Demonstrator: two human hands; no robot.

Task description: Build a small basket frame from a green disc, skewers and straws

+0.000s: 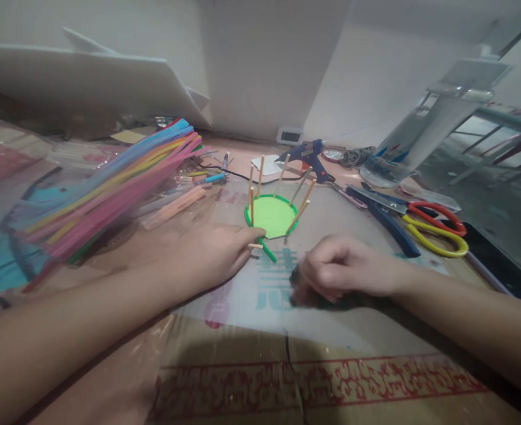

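Note:
A bright green disc (273, 217) sits in front of me, with several thin wooden sticks (261, 177) standing up around its edge. Green pipe cleaner (268, 250) runs along the rim, and its loose end sticks out at the near left. My left hand (220, 251) is closed at that near left edge, thumb and fingers pinching the pipe cleaner beside a short wooden stick. To the right of the disc and apart from it, my right hand (337, 268) is curled closed and blurred; its fingertips are hidden, so what they hold, if anything, cannot be made out.
Colourful pipe cleaners (118, 195) lie bundled at the left. Behind the disc rests a blue glue gun (308, 157). Scissors with red and yellow handles (437, 233) and a blue-handled tool (390, 227) lie at right, near a clear container (386, 168). A white device (290, 136) stands by the wall.

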